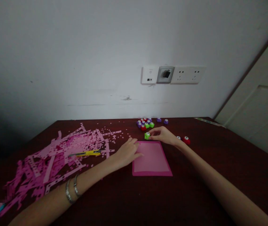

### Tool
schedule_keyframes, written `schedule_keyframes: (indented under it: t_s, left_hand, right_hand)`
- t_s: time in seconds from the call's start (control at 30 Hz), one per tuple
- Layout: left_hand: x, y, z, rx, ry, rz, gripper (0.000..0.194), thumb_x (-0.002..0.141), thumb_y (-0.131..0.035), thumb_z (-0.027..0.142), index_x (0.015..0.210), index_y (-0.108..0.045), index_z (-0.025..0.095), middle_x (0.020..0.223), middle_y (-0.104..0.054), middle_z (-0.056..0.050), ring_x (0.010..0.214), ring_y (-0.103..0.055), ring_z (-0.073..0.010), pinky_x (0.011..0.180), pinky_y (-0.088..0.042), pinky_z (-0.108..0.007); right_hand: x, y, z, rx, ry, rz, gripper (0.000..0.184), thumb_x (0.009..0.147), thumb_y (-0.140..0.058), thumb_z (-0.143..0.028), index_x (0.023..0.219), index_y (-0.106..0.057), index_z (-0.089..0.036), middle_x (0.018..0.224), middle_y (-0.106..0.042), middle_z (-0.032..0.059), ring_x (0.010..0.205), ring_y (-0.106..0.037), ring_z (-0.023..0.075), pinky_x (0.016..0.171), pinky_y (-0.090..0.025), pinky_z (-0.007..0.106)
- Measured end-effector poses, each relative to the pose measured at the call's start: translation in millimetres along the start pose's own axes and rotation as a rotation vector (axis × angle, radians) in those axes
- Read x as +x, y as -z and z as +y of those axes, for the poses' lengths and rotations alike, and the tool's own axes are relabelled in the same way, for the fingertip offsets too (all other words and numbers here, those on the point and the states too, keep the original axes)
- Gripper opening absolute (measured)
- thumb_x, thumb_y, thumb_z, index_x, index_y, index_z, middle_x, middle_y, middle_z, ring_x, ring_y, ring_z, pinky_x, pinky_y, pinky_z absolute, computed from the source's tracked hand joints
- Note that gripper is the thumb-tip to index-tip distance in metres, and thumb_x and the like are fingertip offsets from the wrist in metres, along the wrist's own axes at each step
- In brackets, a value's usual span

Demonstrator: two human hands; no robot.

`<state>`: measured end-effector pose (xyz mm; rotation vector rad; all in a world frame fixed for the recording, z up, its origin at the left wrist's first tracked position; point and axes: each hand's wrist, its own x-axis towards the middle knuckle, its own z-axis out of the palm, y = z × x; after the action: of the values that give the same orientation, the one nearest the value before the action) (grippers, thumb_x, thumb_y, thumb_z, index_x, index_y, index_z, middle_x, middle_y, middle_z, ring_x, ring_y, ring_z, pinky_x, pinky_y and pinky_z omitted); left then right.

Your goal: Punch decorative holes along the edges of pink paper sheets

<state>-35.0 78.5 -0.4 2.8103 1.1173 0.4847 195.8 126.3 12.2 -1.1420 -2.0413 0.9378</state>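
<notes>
Your right fingers [153, 137] grip the green punch [147, 136], just past the pink sheet [151, 159]. Your left fingers [129, 142], loosely open, touch the sheet's left edge. No holes visible there; punched strips [49, 169] lie left of both.

Room nearside of pink sheet [151, 158] (between forearms [87, 179]); scraps [50, 153] block left.

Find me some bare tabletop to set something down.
Bare red-brown wooden tabletop lies between your left forearm and right forearm, nearer than the layered pink paper sheets, and right of your right forearm. It's crowded left, with pink paper scraps and a yellow cutter, and behind the sheets, with small, multicoloured plastic pieces.
</notes>
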Motion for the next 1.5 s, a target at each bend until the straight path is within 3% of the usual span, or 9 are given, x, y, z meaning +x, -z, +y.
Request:
schedule_keyframes:
  t_s: [0.2,0.4,0.6,0.93,1.5]
  left_hand:
    - [-8.4,0.7,17.5,0.066,-0.032,-0.108,0.031,0.082,-0.051,0.039,0.095,-0.061,0.012,0.103,-0.06,-0.012,0.1,-0.05,-0.0257,0.089,-0.038,-0.038]
    - [-19.3,-3.1,31.0,0.123,-0.03,-0.154,0.05,0.08,-0.053,0.042,0.117,-0.05,0.009,0.124,-0.049,-0.019,0.119,-0.041,-0.0302,0.099,-0.032,-0.041]
    - [-26.8,1.7,41.0,0.058,-0.014,-0.205,0.057,0.078,-0.053,0.048,0.123,-0.045,0.014,0.132,-0.043,-0.018,0.125,-0.034,-0.0305,0.101,-0.03,-0.044]
    - [-23.8,7.1,43.0,0.109,-0.011,-0.204,0.049,0.079,-0.053,0.043,0.117,-0.049,0.013,0.127,-0.047,-0.017,0.121,-0.039,-0.0311,0.1,-0.03,-0.043]
    - [-26.1,5.3,43.1,0.103,-0.03,-0.169,0.047,0.079,-0.054,0.041,0.116,-0.049,0.012,0.124,-0.048,-0.016,0.118,-0.04,-0.0301,0.099,-0.032,-0.043]
  right_hand:
    - [-0.8,-3.6,0.4,-0.046,0.038,0.006,0.033,0.069,-0.065,-0.034,0.094,-0.068,-0.013,0.083,-0.068,0.0063,0.075,-0.061,0.0171,0.071,-0.048,0.031]
    - [-0.5,-7.6,4.2,-0.093,0.069,-0.026,0.029,0.072,-0.062,-0.032,0.094,-0.068,-0.014,0.084,-0.068,0.0052,0.075,-0.06,0.0165,0.071,-0.047,0.03]
    - [0.0,-11.5,4.1,-0.117,0.077,-0.039,0.027,0.073,-0.062,-0.031,0.095,-0.068,-0.017,0.086,-0.068,0.0046,0.076,-0.06,0.0167,0.071,-0.047,0.03]
    - [0.7,-18.8,5.4,-0.191,0.146,-0.071,0.023,0.074,-0.062,-0.027,0.095,-0.068,-0.018,0.088,-0.069,0.0041,0.077,-0.06,0.0171,0.073,-0.047,0.031]
    - [0.1,-23.6,8.8,-0.199,0.134,-0.044,0.023,0.071,-0.064,-0.025,0.091,-0.066,-0.016,0.085,-0.067,0.0045,0.076,-0.059,0.0154,0.071,-0.047,0.028]
